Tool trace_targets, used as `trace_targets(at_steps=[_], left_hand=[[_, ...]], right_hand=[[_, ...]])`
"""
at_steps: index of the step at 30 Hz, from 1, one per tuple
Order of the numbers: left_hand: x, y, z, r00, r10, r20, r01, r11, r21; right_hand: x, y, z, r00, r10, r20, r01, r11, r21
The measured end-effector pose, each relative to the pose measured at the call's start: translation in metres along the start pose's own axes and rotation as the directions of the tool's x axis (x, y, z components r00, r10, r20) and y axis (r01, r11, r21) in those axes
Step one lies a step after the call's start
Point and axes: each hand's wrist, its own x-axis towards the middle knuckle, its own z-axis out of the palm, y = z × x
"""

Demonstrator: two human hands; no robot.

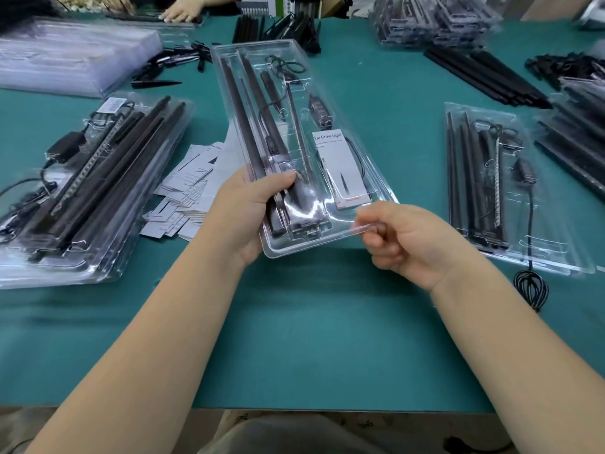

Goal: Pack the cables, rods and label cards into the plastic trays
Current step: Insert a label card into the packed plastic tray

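**Thin clear tray, held at its near end: support it, don't squeeze it**

Your desk (311,306) fills the frame, green and flat. Mid-frame, lifted off it and tilted, is the tray (327,103) you hold, a long clear plastic shell. Judge it light but floppy along its length, slick and easily creased; the load sits in moulded channels, so weight runs lengthwise. Grip near the rim corners or under the middle, not on the thin flat web.

Your left hand (242,211) grips the tray's near left edge, thumb curled over the top onto the rod ends, fingers beneath. Your right hand (412,240) pinches the near right rim between thumb and curled fingers (370,221).

Inside, the rods (248,106) lie in the left channels; they look stiff and should brace the shell. The cable (284,65) is coiled at the far end, soft and likely springy. The card (340,165) sits lower right in the tray, thin and apt to slide if you tip further.

Filled trays lie at left (82,191) and right (510,191); loose cards (186,191) lie spread between the left one and your hand.
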Motion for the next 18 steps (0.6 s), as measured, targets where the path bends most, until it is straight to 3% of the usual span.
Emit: trace_targets(at_steps=[11,18], left_hand=[[0.0003,0.0014,0.0018,0.998,-0.049,0.031,0.05,0.998,-0.023],[0.0009,0.003,0.0014,0.998,-0.049,0.039,0.049,0.999,0.0]], right_hand=[[0.0022,-0.001,0.0012,0.998,0.068,-0.01,-0.066,0.986,0.153],[0.0037,-0.0001,0.0015,0.999,0.006,-0.048,0.0,0.992,0.129]])
